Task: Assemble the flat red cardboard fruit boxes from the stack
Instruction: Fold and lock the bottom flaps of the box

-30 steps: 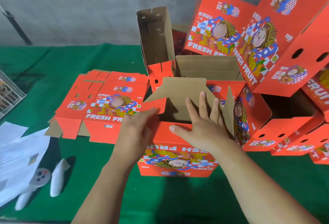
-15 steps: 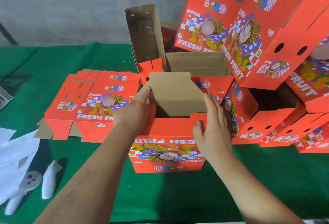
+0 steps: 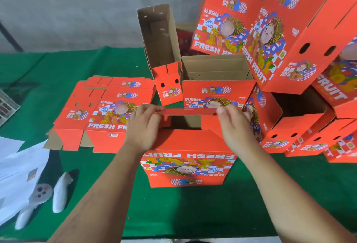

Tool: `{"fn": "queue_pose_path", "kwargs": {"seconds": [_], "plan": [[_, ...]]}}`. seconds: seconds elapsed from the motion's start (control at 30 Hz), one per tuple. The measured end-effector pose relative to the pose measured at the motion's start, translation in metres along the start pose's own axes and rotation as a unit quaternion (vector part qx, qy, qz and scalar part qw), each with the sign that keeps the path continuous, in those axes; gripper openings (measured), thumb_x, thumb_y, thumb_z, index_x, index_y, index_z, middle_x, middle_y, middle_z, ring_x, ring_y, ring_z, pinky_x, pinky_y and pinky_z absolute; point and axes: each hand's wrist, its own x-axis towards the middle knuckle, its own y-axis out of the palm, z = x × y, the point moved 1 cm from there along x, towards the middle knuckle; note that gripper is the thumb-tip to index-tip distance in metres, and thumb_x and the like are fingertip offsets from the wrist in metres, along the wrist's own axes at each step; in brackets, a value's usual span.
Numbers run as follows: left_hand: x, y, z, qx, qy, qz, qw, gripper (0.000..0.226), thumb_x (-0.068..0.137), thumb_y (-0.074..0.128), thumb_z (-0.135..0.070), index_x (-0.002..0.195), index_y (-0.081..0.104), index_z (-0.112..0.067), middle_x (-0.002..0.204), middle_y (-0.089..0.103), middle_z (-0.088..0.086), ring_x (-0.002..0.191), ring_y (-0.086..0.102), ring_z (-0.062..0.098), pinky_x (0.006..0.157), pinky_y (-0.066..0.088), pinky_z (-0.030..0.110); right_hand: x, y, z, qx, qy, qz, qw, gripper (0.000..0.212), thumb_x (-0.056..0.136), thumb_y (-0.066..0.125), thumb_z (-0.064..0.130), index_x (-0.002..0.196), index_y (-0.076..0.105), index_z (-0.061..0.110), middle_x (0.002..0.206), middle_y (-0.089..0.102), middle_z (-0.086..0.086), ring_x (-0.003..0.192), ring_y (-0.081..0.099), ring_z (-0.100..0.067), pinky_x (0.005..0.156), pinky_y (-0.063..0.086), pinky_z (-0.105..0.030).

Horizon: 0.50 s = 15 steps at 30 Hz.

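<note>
A red fruit box (image 3: 185,167) stands half-built on the green table, its printed front facing me upside down. My left hand (image 3: 144,127) pinches the left end of its folded-over far flap (image 3: 190,111). My right hand (image 3: 234,125) pinches the right end of the same flap. The flap lies almost level across the box's open top. The stack of flat red boxes (image 3: 102,113) lies to the left of the box, just beyond my left hand.
Several assembled red boxes (image 3: 270,49) are piled at the right and behind, some open with brown insides (image 3: 214,69). One open box (image 3: 158,36) stands on end at the back. White paper sheets (image 3: 17,157) and white pieces lie at the left front.
The brown far flap that stood upright has been folded forward and down over the box's top. Both hands moved from the box's sides up to the flap's ends.
</note>
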Motion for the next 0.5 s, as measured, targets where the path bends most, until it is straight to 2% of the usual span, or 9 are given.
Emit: {"fn": "queue_pose_path", "kwargs": {"seconds": [0.07,0.1,0.13,0.2,0.23,0.3,0.4,0.47,0.5], "plan": [[-0.002,-0.005,-0.001,-0.095,-0.039,0.001,0.995,0.039,0.1,0.041,-0.048,0.108,0.075,-0.033,0.116,0.059,-0.01,0.12,0.053,0.019,0.11,0.038,0.042,0.009,0.001,0.006,0.089,0.066,0.0,0.994,0.06,0.09,0.027,0.074,0.122,0.054,0.03,0.117,0.047,0.009,0.105,0.026,-0.001,0.108,0.022,-0.036],[-0.003,-0.006,0.0,-0.127,-0.055,0.003,0.99,0.046,0.097,0.04,-0.06,0.105,0.076,-0.033,0.114,0.059,-0.012,0.119,0.053,0.016,0.11,0.037,0.039,0.011,0.003,0.006,0.077,0.079,0.036,0.993,0.075,0.084,0.024,0.081,0.14,0.047,0.036,0.133,0.041,0.006,0.119,0.023,0.001,0.116,0.018,-0.04],[-0.003,-0.007,0.001,-0.124,-0.055,0.008,0.991,0.05,0.093,0.046,-0.068,0.108,0.075,-0.031,0.117,0.059,-0.009,0.121,0.052,0.015,0.111,0.038,0.039,0.013,0.006,0.005,0.039,0.079,0.08,0.993,0.082,0.082,0.03,0.086,0.152,0.035,0.043,0.152,0.029,0.011,0.136,0.014,0.001,0.121,0.013,-0.044],[-0.003,-0.003,0.003,-0.027,-0.042,0.052,0.997,0.068,0.084,0.07,-0.067,0.137,0.061,-0.024,0.14,0.048,0.004,0.136,0.045,0.023,0.116,0.038,0.045,0.016,0.009,-0.001,-0.074,0.042,0.158,0.984,0.094,0.08,0.057,0.082,0.16,0.021,0.046,0.166,0.011,0.017,0.152,0.004,-0.014,0.125,0.014,-0.045],[-0.003,-0.001,0.004,0.013,-0.054,0.077,0.995,0.088,0.081,0.077,-0.063,0.152,0.046,-0.023,0.152,0.036,0.008,0.143,0.039,0.028,0.118,0.037,0.048,0.019,0.011,-0.004,-0.124,0.02,0.178,0.976,0.1,0.077,0.067,0.078,0.16,0.022,0.044,0.166,0.014,0.015,0.151,0.01,-0.021,0.123,0.022,-0.045],[-0.003,0.004,0.002,0.074,-0.093,0.093,0.989,0.11,0.076,0.08,-0.065,0.163,0.024,-0.027,0.162,0.021,0.007,0.146,0.037,0.035,0.116,0.039,0.053,0.02,0.016,-0.004,-0.196,0.016,0.17,0.966,0.106,0.071,0.077,0.075,0.157,0.026,0.042,0.158,0.024,0.012,0.141,0.023,-0.027,0.11,0.038,-0.047],[-0.005,0.012,-0.005,0.177,-0.102,0.092,0.975,0.107,0.075,0.076,-0.071,0.16,0.023,-0.033,0.156,0.021,0.005,0.135,0.047,0.04,0.106,0.046,0.053,0.015,0.028,0.0,-0.31,0.026,0.135,0.941,0.107,0.068,0.076,0.079,0.153,0.025,0.038,0.147,0.027,0.005,0.133,0.029,-0.03,0.093,0.05,-0.047],[-0.008,0.012,-0.004,0.166,-0.083,0.081,0.979,0.1,0.078,0.073,-0.071,0.157,0.027,-0.03,0.153,0.025,0.006,0.132,0.05,0.039,0.105,0.047,0.051,0.015,0.029,-0.004,-0.295,0.017,0.134,0.946,0.1,0.073,0.069,0.081,0.153,0.026,0.039,0.147,0.026,0.004,0.135,0.029,-0.03,0.096,0.049,-0.047],[-0.009,0.011,-0.001,0.124,-0.078,0.068,0.987,0.096,0.082,0.071,-0.069,0.157,0.029,-0.028,0.153,0.028,0.006,0.133,0.05,0.037,0.107,0.046,0.049,0.014,0.027,-0.005,-0.231,0.022,0.128,0.964,0.095,0.075,0.064,0.083,0.153,0.03,0.04,0.148,0.025,0.005,0.138,0.028,-0.028,0.102,0.044,-0.046]]}}
